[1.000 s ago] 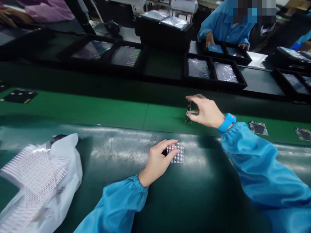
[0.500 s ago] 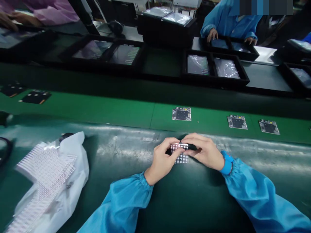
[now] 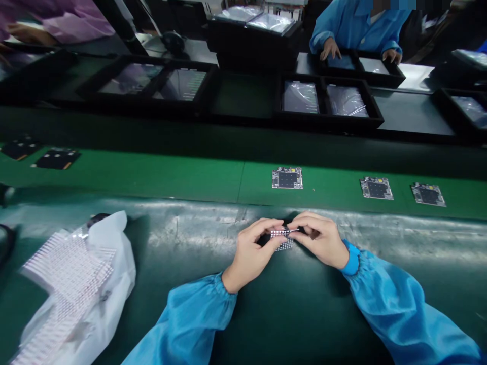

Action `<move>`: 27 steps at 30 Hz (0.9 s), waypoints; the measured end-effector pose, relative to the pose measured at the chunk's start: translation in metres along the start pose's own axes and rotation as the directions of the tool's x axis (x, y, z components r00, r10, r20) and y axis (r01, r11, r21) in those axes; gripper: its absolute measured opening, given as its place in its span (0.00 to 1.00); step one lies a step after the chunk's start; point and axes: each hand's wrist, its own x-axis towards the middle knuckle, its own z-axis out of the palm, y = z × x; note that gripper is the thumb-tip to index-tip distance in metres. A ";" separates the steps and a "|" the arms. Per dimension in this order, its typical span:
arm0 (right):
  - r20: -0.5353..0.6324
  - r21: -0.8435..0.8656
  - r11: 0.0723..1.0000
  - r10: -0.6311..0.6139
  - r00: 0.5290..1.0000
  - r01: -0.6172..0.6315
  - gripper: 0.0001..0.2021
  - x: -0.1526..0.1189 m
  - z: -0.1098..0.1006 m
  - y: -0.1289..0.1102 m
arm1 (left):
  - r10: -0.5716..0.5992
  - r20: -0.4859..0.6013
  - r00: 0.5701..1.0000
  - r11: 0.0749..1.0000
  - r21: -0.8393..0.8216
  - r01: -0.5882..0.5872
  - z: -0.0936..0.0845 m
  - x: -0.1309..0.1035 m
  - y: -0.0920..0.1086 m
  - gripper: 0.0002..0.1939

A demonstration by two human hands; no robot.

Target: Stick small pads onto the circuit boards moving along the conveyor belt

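Observation:
Between my two hands is a small dark sheet dotted with rows of white spots [image 3: 285,245], tilted and partly hidden by the fingers. My left hand [image 3: 251,253] pinches its left side between thumb and fingers. At the upper right edge, my right hand [image 3: 321,240] is closed in a pinch on the same sheet. Its exact kind is not clear. To the left, several sheets with a similar white pattern [image 3: 72,274] lie on a white plastic bag [image 3: 122,263]. A circuit board [image 3: 287,178] lies just beyond my hands.
Two more circuit boards [image 3: 376,188] lie to the right on the green strip [image 3: 182,175], and two dark flat boards [image 3: 56,159] to the left. Black trays [image 3: 375,109] with film-wrapped panels line the far side. Across from me, a person's hands [image 3: 330,48] rest at another tray.
The dotted sheet has tipped and now appears flatter and more edge-on between my fingers. My hands stay close together. The whole view has shifted slightly.

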 end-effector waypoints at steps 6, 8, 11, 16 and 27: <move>0.005 -0.022 1.000 0.014 1.000 -0.014 0.05 0.000 -0.002 -0.001 | 0.003 0.038 0.999 1.000 0.006 -0.003 -0.002 0.005 0.007 0.05; 0.015 -0.030 0.999 0.013 1.000 -0.013 0.05 0.000 -0.002 -0.002 | 0.020 0.032 0.999 1.000 0.018 -0.021 -0.002 0.006 0.008 0.03; 0.022 -0.042 0.999 0.017 1.000 -0.016 0.05 0.000 -0.001 -0.003 | 0.038 0.021 0.999 0.999 0.019 -0.038 -0.001 0.005 0.009 0.03; 0.015 -0.044 0.999 0.011 1.000 -0.010 0.04 -0.001 0.000 -0.003 | 0.042 0.004 0.999 0.998 0.036 -0.043 -0.001 0.005 0.009 0.03; 0.042 -0.089 0.996 -0.019 0.999 0.022 0.05 0.003 -0.001 -0.007 | 0.057 0.000 0.998 0.997 0.049 -0.057 0.000 0.005 0.005 0.04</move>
